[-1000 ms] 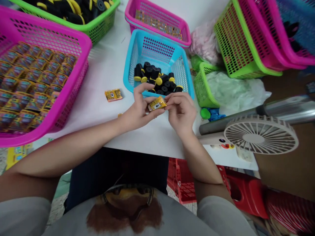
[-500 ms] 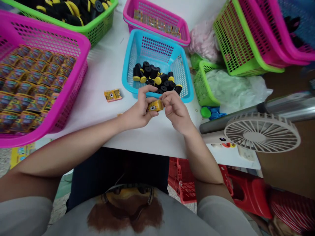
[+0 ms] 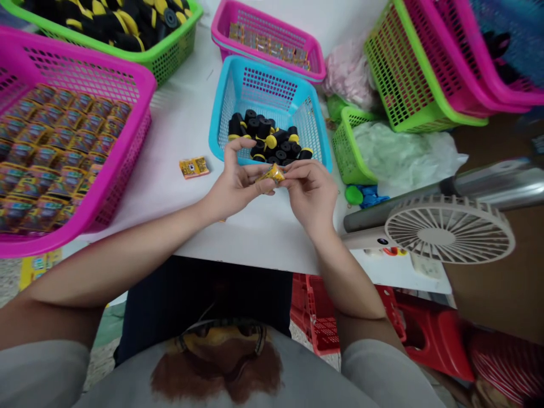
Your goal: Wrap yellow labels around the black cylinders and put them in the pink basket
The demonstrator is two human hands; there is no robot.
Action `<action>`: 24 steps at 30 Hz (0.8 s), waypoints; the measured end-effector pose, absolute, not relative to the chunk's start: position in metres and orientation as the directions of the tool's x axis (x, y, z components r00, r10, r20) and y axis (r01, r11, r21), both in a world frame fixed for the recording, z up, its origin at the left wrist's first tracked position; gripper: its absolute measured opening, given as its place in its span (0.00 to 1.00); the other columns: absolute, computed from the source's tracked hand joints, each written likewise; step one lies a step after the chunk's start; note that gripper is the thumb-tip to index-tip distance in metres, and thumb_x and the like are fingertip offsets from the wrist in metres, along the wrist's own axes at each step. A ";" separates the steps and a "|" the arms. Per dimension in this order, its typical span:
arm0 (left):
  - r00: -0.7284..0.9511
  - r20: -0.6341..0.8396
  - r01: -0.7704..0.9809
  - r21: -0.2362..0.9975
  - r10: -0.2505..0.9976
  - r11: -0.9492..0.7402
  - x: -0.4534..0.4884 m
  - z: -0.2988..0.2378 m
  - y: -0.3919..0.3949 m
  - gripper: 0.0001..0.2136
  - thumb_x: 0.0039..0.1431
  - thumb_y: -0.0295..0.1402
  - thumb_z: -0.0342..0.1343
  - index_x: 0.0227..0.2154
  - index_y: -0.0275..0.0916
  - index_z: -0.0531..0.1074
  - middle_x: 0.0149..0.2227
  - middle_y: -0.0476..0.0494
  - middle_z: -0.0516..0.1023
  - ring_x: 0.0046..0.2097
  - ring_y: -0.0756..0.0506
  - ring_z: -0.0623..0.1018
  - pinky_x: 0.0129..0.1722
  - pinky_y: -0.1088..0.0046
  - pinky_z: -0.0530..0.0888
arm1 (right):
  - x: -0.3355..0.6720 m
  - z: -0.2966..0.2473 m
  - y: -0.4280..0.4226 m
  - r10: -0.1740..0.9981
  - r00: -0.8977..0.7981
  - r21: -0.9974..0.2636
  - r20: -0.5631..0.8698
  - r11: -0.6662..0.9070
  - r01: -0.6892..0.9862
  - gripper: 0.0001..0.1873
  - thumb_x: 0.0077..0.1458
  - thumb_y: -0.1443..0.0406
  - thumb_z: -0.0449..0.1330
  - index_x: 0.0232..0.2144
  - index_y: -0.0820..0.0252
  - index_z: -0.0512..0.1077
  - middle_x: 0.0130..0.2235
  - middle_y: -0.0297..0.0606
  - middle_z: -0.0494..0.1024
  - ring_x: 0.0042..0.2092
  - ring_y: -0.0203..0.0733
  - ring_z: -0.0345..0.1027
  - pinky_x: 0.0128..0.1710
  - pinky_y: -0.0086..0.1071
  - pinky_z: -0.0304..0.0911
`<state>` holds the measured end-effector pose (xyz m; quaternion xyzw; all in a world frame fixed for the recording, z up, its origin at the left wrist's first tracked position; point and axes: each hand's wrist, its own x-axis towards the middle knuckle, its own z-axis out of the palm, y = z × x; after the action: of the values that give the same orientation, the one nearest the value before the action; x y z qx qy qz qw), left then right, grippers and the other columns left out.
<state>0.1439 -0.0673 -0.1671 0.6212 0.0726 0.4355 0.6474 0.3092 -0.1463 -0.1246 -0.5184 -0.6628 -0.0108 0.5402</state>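
Note:
Just in front of the blue basket [image 3: 216,124], my left hand [image 3: 233,186] grips a small yellow printed wrapper [image 3: 275,173] between thumb and fingers, its index finger raised. Whether anything is inside the wrapper is hidden. My right hand [image 3: 313,190] pinches the wrapper's right end with thumb and fingertips. A flat stack of yellow printed wrappers [image 3: 194,167] lies on the table to the left. In the blue basket sit several black rolls with yellow ends [image 3: 278,137]. An orange scrap [image 3: 222,220] shows under my left wrist.
At left, a pink basket [image 3: 147,96] holds rows of packed pieces; behind it is a green basket [image 3: 174,59] of black-and-yellow rolls. Another pink basket [image 3: 317,51] stands at the back. On the right are stacked baskets [image 3: 416,73], a small green basket [image 3: 346,153] with plastic bags, and a fan [image 3: 450,232].
The wrapper has turned in my fingers and now tilts up to the right. My right hand has shifted slightly right and closed on its end; my left index finger has lifted away.

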 end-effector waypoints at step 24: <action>0.748 0.270 -0.458 0.871 0.606 0.176 0.130 -0.142 -0.076 0.33 0.63 0.46 0.67 0.64 0.50 0.55 0.44 0.48 0.85 0.43 0.46 0.87 0.44 0.67 0.84 | 0.307 -0.139 -0.150 0.668 -0.080 -0.481 0.740 0.608 0.632 0.31 0.57 0.58 0.69 0.61 0.47 0.65 0.57 0.42 0.77 0.56 0.50 0.76 0.51 0.47 0.80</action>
<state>0.1301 -0.0762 -0.1415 0.5391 0.0687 0.3482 0.7638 0.3070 -0.1505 -0.1391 -0.4425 -0.7346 0.0174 0.5140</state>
